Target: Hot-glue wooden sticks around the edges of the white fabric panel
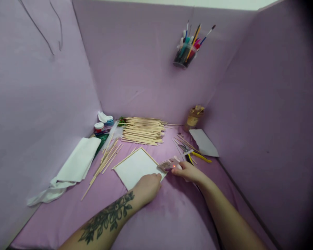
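Observation:
A white square board (pixel 137 166) lies turned like a diamond on the purple cloth, with thin wooden sticks (pixel 126 158) along its visible edges. My left hand (pixel 148 187), fingers curled together, rests over the board's lower right edge; what its fingertips pinch is hidden. In my right hand (pixel 186 171) is a pale pink hot glue gun (pixel 169 164) with a small red light. Its nozzle end points left, close to the board's right corner and my left fingertips. Whether the nozzle touches the board I cannot tell.
Behind the board lies a pile of wooden sticks (pixel 143 131); several loose sticks (pixel 104 161) lie left. Yellow-handled pliers (pixel 202 158) and a white sheet (pixel 205 143) are right. A folded white cloth (pixel 79 159), paint jars (pixel 99 127), and a jar (pixel 192 119) stand near the walls.

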A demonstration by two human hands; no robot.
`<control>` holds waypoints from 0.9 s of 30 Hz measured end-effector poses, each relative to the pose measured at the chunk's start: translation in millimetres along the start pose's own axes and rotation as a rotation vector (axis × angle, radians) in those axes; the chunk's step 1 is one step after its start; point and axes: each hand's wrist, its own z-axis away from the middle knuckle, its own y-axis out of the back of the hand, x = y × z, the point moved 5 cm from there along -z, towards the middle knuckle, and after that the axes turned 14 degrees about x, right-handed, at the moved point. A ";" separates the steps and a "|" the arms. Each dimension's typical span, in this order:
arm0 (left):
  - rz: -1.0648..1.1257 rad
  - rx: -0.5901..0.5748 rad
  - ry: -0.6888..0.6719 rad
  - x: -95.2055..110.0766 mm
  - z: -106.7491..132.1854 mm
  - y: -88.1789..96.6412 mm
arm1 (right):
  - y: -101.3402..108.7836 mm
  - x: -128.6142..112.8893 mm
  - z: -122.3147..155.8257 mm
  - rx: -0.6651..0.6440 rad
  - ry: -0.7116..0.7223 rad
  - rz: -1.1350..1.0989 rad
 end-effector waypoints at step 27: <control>-0.214 0.213 0.584 -156.1 0.2 72.9 | 13.3 -9.9 12.5 0.066 0.164 0.085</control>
